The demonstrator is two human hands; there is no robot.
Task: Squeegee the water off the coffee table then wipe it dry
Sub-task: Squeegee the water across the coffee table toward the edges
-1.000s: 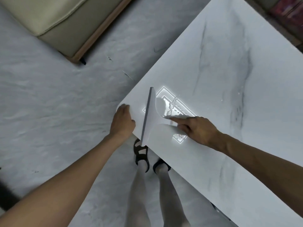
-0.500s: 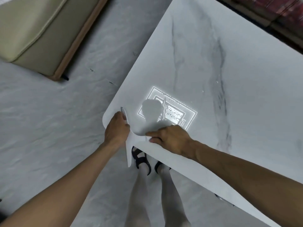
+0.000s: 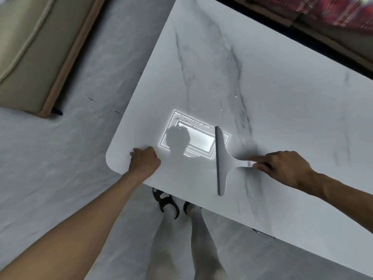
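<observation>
A white marble coffee table [image 3: 272, 93] fills the right of the head view. On it lies a pale grey squeegee [image 3: 221, 160], its dark blade upright in the image and resting on the tabletop near the front edge. My right hand [image 3: 282, 168] grips the squeegee's handle from the right, index finger stretched along it. My left hand [image 3: 144, 162] rests on the table's near left corner, fingers curled, holding nothing. A bright reflected ceiling light [image 3: 193, 138] with tiny water specks lies between the two hands.
A beige sofa [image 3: 30, 47] with a wooden base stands at the upper left on the grey floor [image 3: 70, 148]. A red patterned rug or fabric [image 3: 333, 11] lies beyond the table's far edge. My legs and black sandals [image 3: 167, 201] stand below the front edge.
The squeegee was at the table's left corner edge beside my left hand; my right hand has carried it rightward and set the blade down right of the light reflection. The left hand stays at the corner.
</observation>
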